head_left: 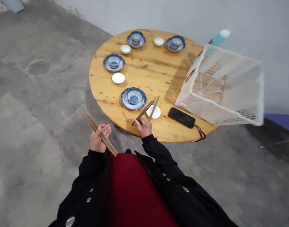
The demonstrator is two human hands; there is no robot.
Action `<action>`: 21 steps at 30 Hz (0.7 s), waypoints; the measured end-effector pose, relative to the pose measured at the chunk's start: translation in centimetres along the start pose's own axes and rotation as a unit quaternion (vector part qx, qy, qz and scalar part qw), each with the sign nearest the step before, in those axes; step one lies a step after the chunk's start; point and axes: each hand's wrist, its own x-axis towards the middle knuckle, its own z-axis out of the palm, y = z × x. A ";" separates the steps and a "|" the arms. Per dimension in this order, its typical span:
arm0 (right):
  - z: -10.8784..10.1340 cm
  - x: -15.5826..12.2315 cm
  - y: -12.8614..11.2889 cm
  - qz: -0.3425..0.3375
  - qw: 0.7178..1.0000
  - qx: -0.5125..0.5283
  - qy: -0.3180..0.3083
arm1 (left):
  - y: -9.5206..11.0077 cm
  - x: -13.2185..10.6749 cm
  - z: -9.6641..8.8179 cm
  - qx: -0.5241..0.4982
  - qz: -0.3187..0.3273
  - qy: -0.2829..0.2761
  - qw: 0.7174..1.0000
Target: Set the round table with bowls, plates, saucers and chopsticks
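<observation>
My left hand (98, 138) grips a bundle of several wooden chopsticks (108, 145) under its thumb, off the table's near edge. Over that edge, my right hand (144, 126) has its fingers closed on a pair of chopsticks (154, 108), whose two sticks are spread apart. These sticks pass over or beside a small white dish (156, 114); whether they touch it I cannot tell. Just left of them, a blue-patterned bowl (134, 96) sits on a blue-rimmed plate (126, 104).
On the round wooden table (146, 75) stand other bowls on plates (107, 65) and small white dishes (118, 78). A black phone (181, 117) with a strap lies near the right edge. A white plastic basket (206, 110) stands tilted on the right. A wall is behind.
</observation>
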 end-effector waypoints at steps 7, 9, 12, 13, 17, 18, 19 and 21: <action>6.2 3.5 -7.0 0.278 0.898 0.296 -0.172 | 9.7 5.2 -6.6 -0.010 0.027 0.042 0.999; 8.8 4.2 -8.7 0.298 0.878 0.325 -0.184 | 12.5 6.6 -9.0 -0.004 0.032 0.051 0.998; 12.5 4.9 -10.6 0.310 0.872 0.341 -0.167 | 15.9 8.6 -12.1 0.009 0.029 0.063 0.998; 13.7 5.1 -11.0 0.312 0.872 0.344 -0.155 | 16.8 9.2 -13.0 0.013 0.024 0.066 0.997; 16.8 6.2 -12.3 0.324 0.869 0.359 -0.105 | 19.4 11.6 -14.7 0.023 0.005 0.056 0.998; 17.2 6.5 -12.4 0.327 0.869 0.360 -0.094 | 19.8 12.2 -14.8 0.026 0.001 0.048 0.999; 17.6 6.9 -12.6 0.326 0.871 0.358 -0.085 | 20.2 12.9 -14.8 0.029 -0.003 0.039 0.999; 18.0 7.7 -12.7 0.308 0.885 0.342 -0.064 | 20.7 14.4 -14.4 0.033 -0.010 0.022 0.999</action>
